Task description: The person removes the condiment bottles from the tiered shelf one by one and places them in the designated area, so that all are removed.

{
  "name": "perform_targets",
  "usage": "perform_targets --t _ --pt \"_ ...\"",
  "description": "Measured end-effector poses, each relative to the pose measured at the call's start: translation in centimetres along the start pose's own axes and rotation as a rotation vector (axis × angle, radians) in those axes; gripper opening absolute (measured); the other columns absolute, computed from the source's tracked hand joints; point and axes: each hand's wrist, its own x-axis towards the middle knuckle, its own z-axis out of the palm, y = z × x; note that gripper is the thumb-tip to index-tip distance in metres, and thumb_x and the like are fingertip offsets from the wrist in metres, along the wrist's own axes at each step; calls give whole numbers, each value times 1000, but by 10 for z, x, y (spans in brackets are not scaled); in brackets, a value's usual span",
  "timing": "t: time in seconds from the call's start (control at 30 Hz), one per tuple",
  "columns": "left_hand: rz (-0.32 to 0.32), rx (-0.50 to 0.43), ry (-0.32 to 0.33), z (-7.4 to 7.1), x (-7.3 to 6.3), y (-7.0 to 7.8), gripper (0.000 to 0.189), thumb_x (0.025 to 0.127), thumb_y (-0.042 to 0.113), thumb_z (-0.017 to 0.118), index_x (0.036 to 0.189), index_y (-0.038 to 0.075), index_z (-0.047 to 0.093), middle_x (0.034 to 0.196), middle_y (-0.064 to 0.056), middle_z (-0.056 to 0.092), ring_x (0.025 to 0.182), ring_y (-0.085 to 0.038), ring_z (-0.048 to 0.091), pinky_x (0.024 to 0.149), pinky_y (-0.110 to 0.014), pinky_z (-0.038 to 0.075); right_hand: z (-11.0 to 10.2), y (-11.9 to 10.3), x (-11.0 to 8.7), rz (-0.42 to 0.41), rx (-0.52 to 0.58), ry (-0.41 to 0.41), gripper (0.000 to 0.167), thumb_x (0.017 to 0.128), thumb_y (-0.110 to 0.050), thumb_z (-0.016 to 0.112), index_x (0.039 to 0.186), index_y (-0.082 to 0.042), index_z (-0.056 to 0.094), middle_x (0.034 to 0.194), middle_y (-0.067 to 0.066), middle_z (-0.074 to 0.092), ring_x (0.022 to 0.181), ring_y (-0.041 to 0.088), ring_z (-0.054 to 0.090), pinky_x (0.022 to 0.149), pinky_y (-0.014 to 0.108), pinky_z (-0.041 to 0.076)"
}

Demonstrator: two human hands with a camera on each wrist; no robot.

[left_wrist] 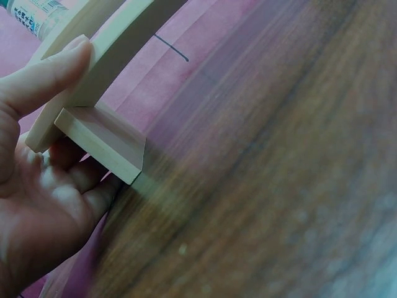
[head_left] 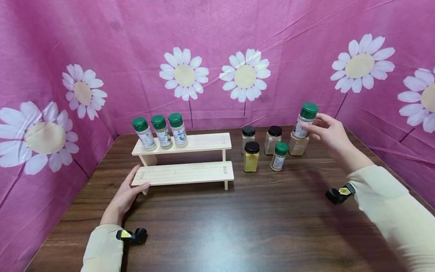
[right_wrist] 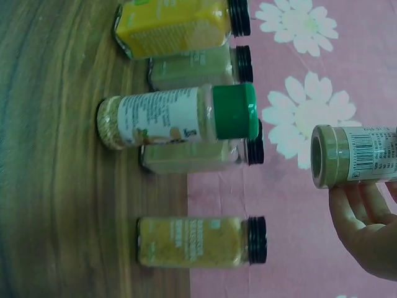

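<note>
My right hand pinches a green-capped spice jar, its base off the table in the right wrist view. In the head view it overlaps a square tan spice jar standing behind it. At the left, my left hand grips the end of the lower step of a two-tier wooden rack. The thumb lies over the board, with the other fingers beneath and beside its leg. Three green-capped spice jars stand at the left of the upper step.
Right of the rack stand a yellow spice jar, two more black-lidded jars and a small green-capped jar. A pink flowered cloth hangs behind the brown wooden table.
</note>
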Motion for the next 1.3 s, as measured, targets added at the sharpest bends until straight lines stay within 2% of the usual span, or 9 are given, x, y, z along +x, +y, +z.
perform_targets --t 0.17,0.4,0.6,0.67,0.77,0.87,0.93,1.1,1.3 --pt "-10 2 2 0 0 0 81 81 -3 54 138 7 -3 138 -20 6 113 -13 27 92 -19 24 -11 9 -4 -12 60 -2 23 76 0 63 93 -16 62 84 -2 59 80 8 53 65 20 47" --pt "-25 0 6 1 0 1 82 80 -3 54 138 8 -2 139 -18 5 116 -17 24 94 -21 23 -25 25 -11 -4 199 -66 28 77 9 57 93 -13 63 84 0 60 80 8 54 65 21 47" --pt "-31 13 11 0 0 0 80 81 -5 52 139 8 -2 139 -17 5 117 -18 22 95 -22 22 -32 39 -17 2 240 -93 31 78 12 54 93 -12 64 84 2 60 79 9 55 67 22 47" --pt "-33 17 12 0 1 -1 80 81 -5 52 139 8 -3 139 -17 4 118 -19 22 96 -23 21 -44 55 -12 8 227 -97 30 76 8 59 98 -11 62 88 2 60 82 11 55 68 23 47" --pt "-16 18 7 -2 2 -4 83 80 -1 56 139 8 -2 140 -18 2 119 -20 20 97 -25 19 -72 96 7 18 192 -79 38 75 4 63 110 -8 58 95 5 58 88 13 55 70 26 47" --pt "28 29 -16 -6 2 -9 88 77 12 63 139 9 -1 140 -19 1 119 -17 21 97 -23 19 -97 137 25 23 165 -51 48 75 2 63 120 -6 50 103 8 54 93 16 53 72 29 46" --pt "77 1 -37 -8 2 -12 89 76 15 65 139 10 2 140 -19 4 117 -13 25 94 -20 22 -102 149 28 27 148 -36 50 76 2 62 123 -4 46 105 10 52 94 16 53 73 29 46" --pt "82 -12 -41 -7 2 -11 88 77 12 64 139 9 2 139 -19 6 116 -13 26 94 -20 22 -87 136 11 55 116 -12 44 75 -1 64 117 -8 53 101 5 53 91 12 53 73 26 46" --pt "-5 8 -3 0 1 0 82 81 -4 54 138 7 -3 139 -18 4 119 -19 20 97 -25 19 -59 98 -16 88 160 -33 31 74 1 65 100 -16 61 90 -1 58 82 8 55 69 22 47"
